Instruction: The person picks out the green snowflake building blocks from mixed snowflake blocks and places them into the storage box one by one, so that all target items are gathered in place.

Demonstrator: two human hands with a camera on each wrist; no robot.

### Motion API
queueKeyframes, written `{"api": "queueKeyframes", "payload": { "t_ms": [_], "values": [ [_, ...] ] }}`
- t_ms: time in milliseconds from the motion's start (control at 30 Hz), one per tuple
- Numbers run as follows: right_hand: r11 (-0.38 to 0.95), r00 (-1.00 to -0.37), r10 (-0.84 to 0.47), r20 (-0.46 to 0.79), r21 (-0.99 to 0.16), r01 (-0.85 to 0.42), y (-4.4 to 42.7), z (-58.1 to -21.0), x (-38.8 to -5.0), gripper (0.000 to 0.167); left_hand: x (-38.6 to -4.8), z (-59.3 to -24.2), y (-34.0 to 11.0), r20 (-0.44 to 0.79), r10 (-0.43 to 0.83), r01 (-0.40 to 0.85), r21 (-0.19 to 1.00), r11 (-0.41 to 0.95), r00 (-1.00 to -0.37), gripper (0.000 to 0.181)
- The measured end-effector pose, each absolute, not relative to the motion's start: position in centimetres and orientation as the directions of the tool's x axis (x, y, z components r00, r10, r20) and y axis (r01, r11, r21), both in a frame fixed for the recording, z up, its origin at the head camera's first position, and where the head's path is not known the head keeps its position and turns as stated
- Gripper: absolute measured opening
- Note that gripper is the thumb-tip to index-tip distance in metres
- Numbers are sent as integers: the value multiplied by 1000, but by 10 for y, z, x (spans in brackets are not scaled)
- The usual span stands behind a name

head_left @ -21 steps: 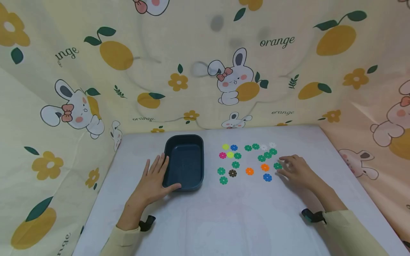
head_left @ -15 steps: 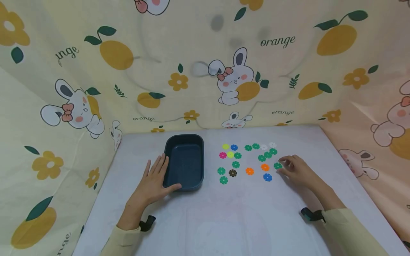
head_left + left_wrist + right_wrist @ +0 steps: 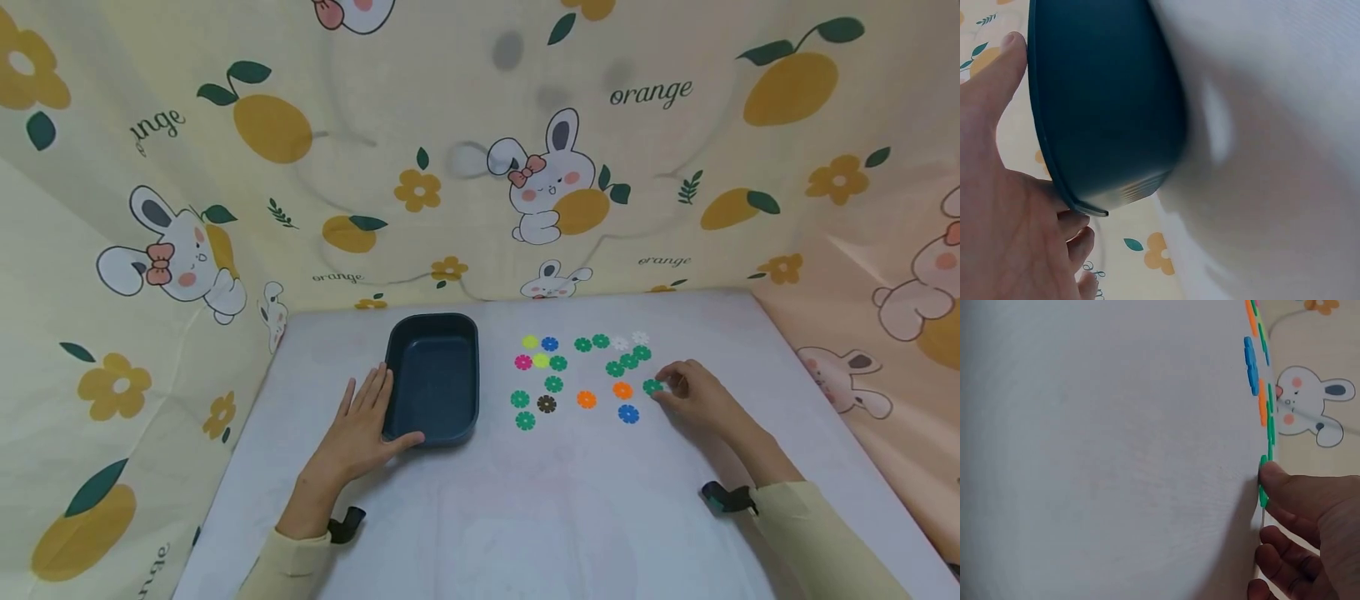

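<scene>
A dark blue rectangular tray [image 3: 432,383] stands left of centre on the table. My left hand [image 3: 351,429] lies against its left side with long, straight fingers, and the thumb reaches over the near left corner. In the left wrist view the tray's outer wall [image 3: 1104,106] fills the middle. My right hand [image 3: 697,400] is at the right end of a scatter of flower-shaped plastic discs. Its thumb and forefinger pinch the edges of a green notched disc [image 3: 652,387], still flat on the table. In the right wrist view the thumb tip covers part of that green disc [image 3: 1263,494].
Several other discs lie between tray and right hand: green [image 3: 553,384], orange [image 3: 622,390], blue [image 3: 628,413], white, yellow, pink [image 3: 523,362] and brown [image 3: 547,404]. A patterned cloth [image 3: 450,225] hangs behind the white table [image 3: 510,517].
My right hand has shifted slightly, and its thumb and forefinger have closed in on the green disc. The left hand and the tray stay in place.
</scene>
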State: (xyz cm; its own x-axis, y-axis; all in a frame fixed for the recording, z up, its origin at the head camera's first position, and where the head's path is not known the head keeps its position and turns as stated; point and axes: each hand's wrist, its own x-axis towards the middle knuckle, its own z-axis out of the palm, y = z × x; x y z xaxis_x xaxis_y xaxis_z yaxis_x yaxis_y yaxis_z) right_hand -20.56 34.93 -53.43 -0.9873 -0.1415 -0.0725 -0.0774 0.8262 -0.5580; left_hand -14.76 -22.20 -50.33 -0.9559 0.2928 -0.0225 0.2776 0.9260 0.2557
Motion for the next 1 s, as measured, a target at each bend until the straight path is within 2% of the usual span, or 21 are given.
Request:
{"api": "queueKeyframes", "payload": {
  "t_ms": [600, 1000],
  "values": [
    [784, -987, -123, -105, -619, -32, 345, -535, -208, 36, -147, -511, -222, -22, 297, 280, 274, 920, -954, 123],
    [762, -985, -171, -3, -634, -130, 334, -530, -208, 26, -147, -512, -222, -25, 301, 284, 272, 920, -953, 123]
  ]
}}
